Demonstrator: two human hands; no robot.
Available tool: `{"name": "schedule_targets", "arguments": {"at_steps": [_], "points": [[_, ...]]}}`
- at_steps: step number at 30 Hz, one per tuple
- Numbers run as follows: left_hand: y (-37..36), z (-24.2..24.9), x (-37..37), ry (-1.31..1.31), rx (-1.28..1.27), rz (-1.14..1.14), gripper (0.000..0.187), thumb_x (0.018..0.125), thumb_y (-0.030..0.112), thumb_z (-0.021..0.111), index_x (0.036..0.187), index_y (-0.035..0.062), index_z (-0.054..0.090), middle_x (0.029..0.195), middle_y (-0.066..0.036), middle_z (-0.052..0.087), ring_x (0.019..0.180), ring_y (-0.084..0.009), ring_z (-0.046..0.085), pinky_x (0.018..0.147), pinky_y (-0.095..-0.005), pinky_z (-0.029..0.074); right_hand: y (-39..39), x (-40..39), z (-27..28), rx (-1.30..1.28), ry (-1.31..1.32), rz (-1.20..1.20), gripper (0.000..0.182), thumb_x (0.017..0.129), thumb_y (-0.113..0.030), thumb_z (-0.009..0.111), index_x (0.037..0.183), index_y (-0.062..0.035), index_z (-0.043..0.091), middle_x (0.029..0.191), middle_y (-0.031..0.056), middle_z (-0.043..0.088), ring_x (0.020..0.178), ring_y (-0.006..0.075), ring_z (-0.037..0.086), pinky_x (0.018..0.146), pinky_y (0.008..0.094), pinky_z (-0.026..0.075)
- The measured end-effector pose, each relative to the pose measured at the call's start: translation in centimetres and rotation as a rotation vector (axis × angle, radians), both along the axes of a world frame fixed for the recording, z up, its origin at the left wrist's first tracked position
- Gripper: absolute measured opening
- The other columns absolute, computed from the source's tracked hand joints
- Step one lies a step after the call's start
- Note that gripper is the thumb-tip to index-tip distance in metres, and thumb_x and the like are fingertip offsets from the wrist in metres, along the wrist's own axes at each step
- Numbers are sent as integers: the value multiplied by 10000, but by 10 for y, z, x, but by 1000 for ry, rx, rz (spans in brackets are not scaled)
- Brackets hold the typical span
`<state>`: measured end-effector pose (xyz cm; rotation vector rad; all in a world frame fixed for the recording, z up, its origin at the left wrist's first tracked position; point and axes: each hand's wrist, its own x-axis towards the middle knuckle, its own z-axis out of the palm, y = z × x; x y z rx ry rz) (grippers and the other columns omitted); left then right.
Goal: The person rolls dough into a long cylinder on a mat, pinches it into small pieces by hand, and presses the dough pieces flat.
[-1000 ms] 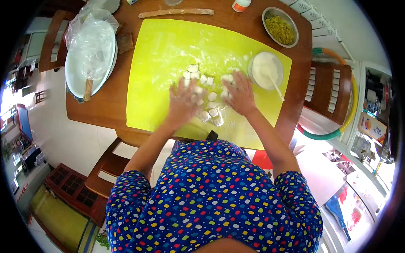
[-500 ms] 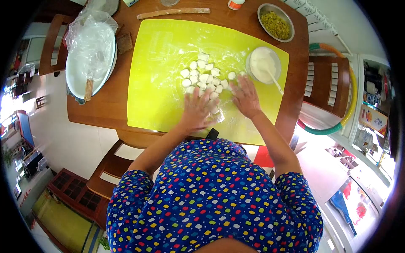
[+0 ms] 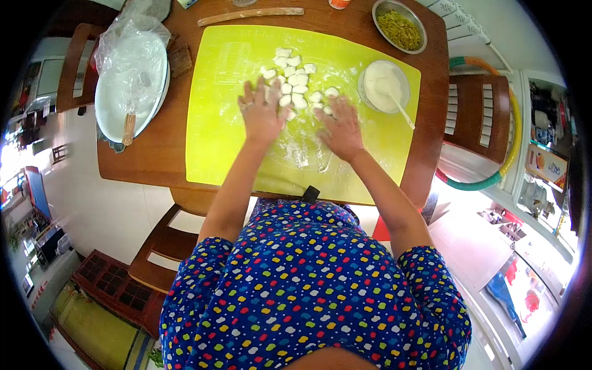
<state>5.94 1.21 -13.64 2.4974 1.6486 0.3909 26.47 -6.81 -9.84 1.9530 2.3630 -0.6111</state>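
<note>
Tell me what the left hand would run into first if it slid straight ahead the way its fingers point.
The left hand lies flat on the yellow mat, fingers pointing away from the person. Straight ahead, it would probably meet the dough pieces first, with the rolling pin farther on.

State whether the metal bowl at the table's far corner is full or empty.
Partly full: the metal bowl holds a yellow-green chopped filling covering its bottom; how deep, cannot tell.

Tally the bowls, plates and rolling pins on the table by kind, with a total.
Round metal bowls: 2, one of white flour, one of green filling
Large white plate under clear plastic: 1
Long wooden rolling pin: 1
Total: 4
</note>
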Motion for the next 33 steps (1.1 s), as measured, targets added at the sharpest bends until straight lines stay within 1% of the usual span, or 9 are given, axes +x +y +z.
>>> {"name": "schedule_targets", "arguments": {"at_steps": [2, 7, 11, 13, 17, 19, 23, 25, 33], "points": [[-18, -9, 5, -224, -18, -115, 733, 866, 579, 533, 1466, 198, 353, 1515, -233, 254, 1392, -492, 186, 1058, -667, 215, 0, 12, -34, 372, 124, -146, 540, 871, -328, 604, 1372, -169, 479, 1500, 183, 273, 1379, 437, 238, 1127, 554, 190], [-37, 15, 6, -323, -171, -397, 714, 881, 532, 544, 1464, 170, 348, 1509, -201, 288, 1407, -427, 211, 1071, -638, 218, 40, -4, -32, 454, 218, -317, 514, 895, -285, 560, 1374, -127, 460, 1475, 190, 316, 1355, 426, 276, 1106, 555, 214], [-12, -9, -86, -119, 82, 107, 710, 882, 452, 584, 1420, 34, 380, 1476, -215, 348, 1378, -437, 260, 1098, -569, 203, 13, 13, -12, 363, 177, -207, 536, 897, -264, 543, 1388, -83, 427, 1486, 168, 313, 1373, 386, 264, 1131, 519, 189], [-15, -13, -128, 67, 67, 248, 753, 878, 443, 585, 1417, -27, 350, 1480, -233, 335, 1384, -425, 261, 1095, -576, 205, -19, 38, -37, 309, 281, -460, 583, 883, -259, 559, 1405, -56, 394, 1500, 167, 290, 1392, 383, 234, 1144, 502, 179], [-48, -10, -92, 69, -77, 46, 841, 868, 513, 561, 1436, -51, 301, 1528, -238, 233, 1407, -435, 204, 1096, -582, 215, -70, 32, -47, 374, 10, -424, 640, 860, -251, 587, 1413, -18, 366, 1509, 174, 272, 1399, 382, 225, 1148, 492, 177], [-68, 0, -52, -3, -136, -73, 866, 854, 530, 566, 1439, -48, 297, 1521, -240, 240, 1415, -431, 184, 1098, -580, 214, -71, 6, -38, 211, 26, -368, 675, 835, -249, 615, 1415, -17, 359, 1500, 181, 281, 1397, 382, 226, 1152, 487, 169], [-85, 4, -21, -49, -171, -191, 881, 839, 546, 573, 1429, -53, 307, 1498, -233, 289, 1398, -427, 234, 1110, -558, 224, -57, -11, -28, 306, 162, -244, 544, 839, -196, 608, 1349, -63, 474, 1457, 182, 329, 1359, 374, 290, 1130, 487, 237], [-78, -9, -32, -477, -69, -104, 761, 809, 413, 664, 1386, -3, 394, 1407, -199, 421, 1308, -414, 362, 1076, -520, 300, -64, -4, -34, 399, 239, -307, 465, 852, -166, 589, 1300, -60, 526, 1399, 178, 404, 1298, 375, 366, 1096, 473, 298], [-37, -3, -5, -426, -160, -226, 490, 718, 165, 753, 1175, 137, 579, 1139, -113, 586, 1074, -339, 544, 903, -428, 466, -97, 13, -25, 396, 314, -497, 323, 833, -90, 579, 1153, -53, 612, 1160, 157, 580, 1122, 340, 514, 978, 444, 407]]}}
